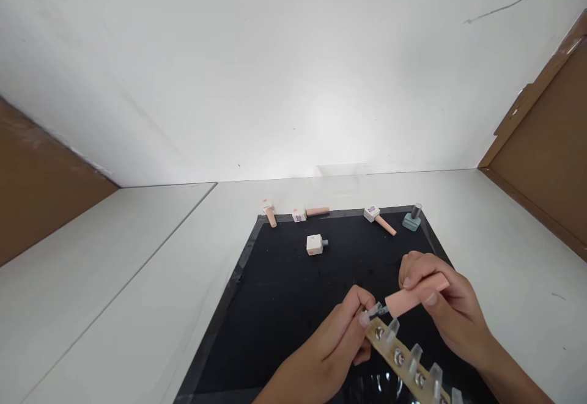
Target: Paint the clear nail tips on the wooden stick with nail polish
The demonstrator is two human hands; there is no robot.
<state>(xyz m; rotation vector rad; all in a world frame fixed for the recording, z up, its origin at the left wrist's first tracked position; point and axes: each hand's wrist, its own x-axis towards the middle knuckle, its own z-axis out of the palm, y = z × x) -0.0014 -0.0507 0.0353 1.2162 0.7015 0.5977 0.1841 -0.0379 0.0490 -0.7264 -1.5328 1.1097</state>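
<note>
My right hand is closed around the pink cap of a nail polish brush, tilted with its bristle end pointing left. The brush end is at a clear false nail tip, seemingly touching it. My left hand grips the far end of a wooden nail tip stand, thumb and fingers pinched beside that tip. Several more clear tips stand along the strip, with round metal pieces between them. An uncapped white polish bottle rests on the black mat, its grey neck toward the right.
Along the back of the black mat are white bottles with pink caps: one at left, another beside it, and a third to the right. A teal bottle stands at the far right corner. Brown cardboard flanks the white surface.
</note>
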